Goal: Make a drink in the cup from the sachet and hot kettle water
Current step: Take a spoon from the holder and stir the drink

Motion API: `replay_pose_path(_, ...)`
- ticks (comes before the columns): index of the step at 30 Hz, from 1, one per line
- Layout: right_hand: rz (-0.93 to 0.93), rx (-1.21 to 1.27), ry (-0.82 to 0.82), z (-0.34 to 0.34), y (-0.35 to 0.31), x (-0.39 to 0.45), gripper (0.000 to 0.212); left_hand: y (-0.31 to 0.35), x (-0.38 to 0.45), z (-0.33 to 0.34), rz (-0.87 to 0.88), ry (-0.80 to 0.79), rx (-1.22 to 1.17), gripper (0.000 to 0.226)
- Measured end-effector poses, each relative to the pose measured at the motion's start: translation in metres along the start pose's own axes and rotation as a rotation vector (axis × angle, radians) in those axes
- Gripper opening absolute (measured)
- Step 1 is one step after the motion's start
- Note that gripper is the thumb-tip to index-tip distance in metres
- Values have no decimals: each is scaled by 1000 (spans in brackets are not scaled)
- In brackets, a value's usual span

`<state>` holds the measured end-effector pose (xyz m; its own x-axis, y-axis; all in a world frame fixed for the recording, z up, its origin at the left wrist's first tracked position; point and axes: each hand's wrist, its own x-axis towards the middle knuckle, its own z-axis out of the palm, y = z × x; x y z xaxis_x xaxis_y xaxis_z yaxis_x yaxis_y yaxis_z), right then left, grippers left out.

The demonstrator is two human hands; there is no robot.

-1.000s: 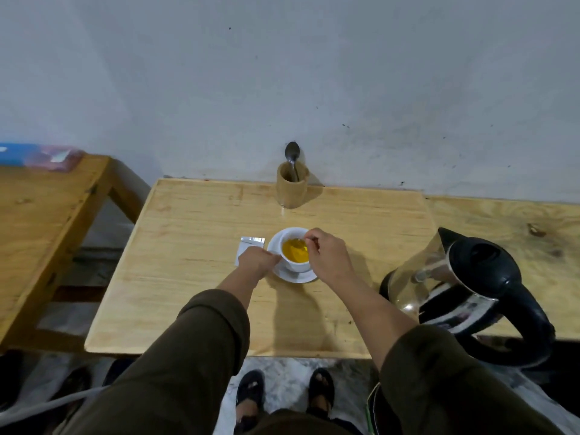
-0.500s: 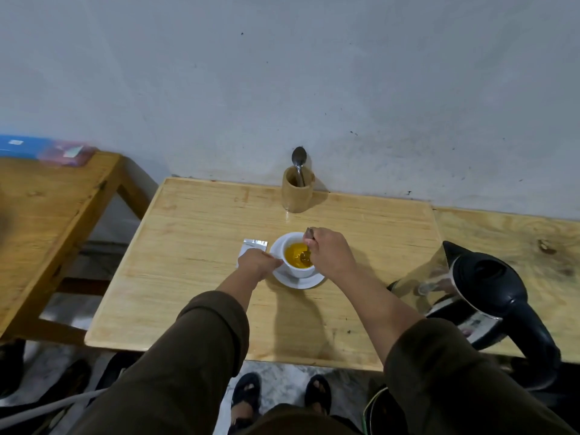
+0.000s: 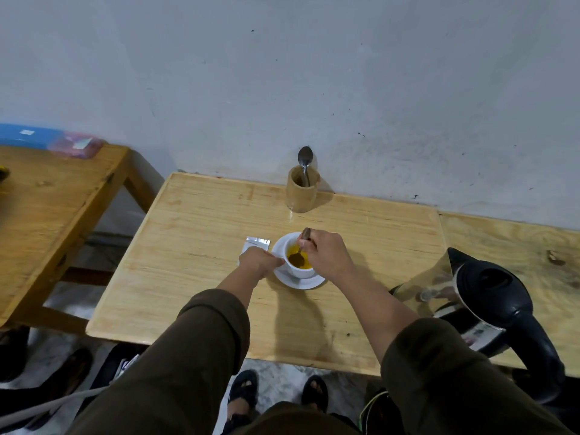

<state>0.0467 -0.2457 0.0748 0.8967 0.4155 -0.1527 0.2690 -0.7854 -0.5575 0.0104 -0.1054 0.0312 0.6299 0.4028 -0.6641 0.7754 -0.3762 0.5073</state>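
Just left of the frame's centre, the opened silver sachet [image 3: 255, 244] lies flat on the light wooden table [image 3: 194, 246], partly behind the left hand [image 3: 259, 262], whose fingers are closed against the left side of the white cup [image 3: 298, 265]. The cup sits on a white saucer [image 3: 299, 282] and holds yellow-orange liquid. The right hand [image 3: 326, 257] is closed around the handle of a spoon [image 3: 302, 246] whose bowl dips into the drink.

At upper centre a wooden holder [image 3: 302, 193] with a second spoon stands against the grey wall. A darker wooden table [image 3: 47, 208] fills the left; the black kettle [image 3: 489, 296] stands at lower right.

Half a second ago the spoon was already in the cup; its handle now tilts further from the hand's knuckles.
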Motion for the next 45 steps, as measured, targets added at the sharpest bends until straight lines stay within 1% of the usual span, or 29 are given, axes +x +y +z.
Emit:
replay_pose_path(5, -20, -56, 6, -3, 4, 2, 22, -1, 0, 1, -10, 12, -8, 51)
replay_pose_path(9, -24, -113, 45, -2, 10, 3, 24, -1, 0, 1, -12, 15, -17, 50)
replay_pose_path(15, -9, 5, 55, 2, 8, 0, 26, 0, -2, 2, -2, 12, -5, 48)
replay_pose_path(20, 5, 9, 9, -1, 5, -1, 26, -1, -3, 2, 5, 9, 12, 49)
replay_pose_path(28, -14, -114, 83, 1, 15, 2, 28, 0, -5, 2, 10, 3, 32, 50)
replay_pose_path(31, -1, -69, 79, 2, 14, 1, 29, -1, -6, 2, 16, 10, 56, 50)
replay_pose_path(37, 3, 33, 44, 3, 13, -1, 24, -1, -7, 2, 27, 13, 62, 50)
replay_pose_path(41, 15, -5, 38, 2, 13, 1, 26, 0, -6, 1, 29, 19, 64, 49)
replay_pose_path(45, 10, -89, 97, 1, 15, 2, 25, 0, -6, 1, 17, -1, 58, 50)
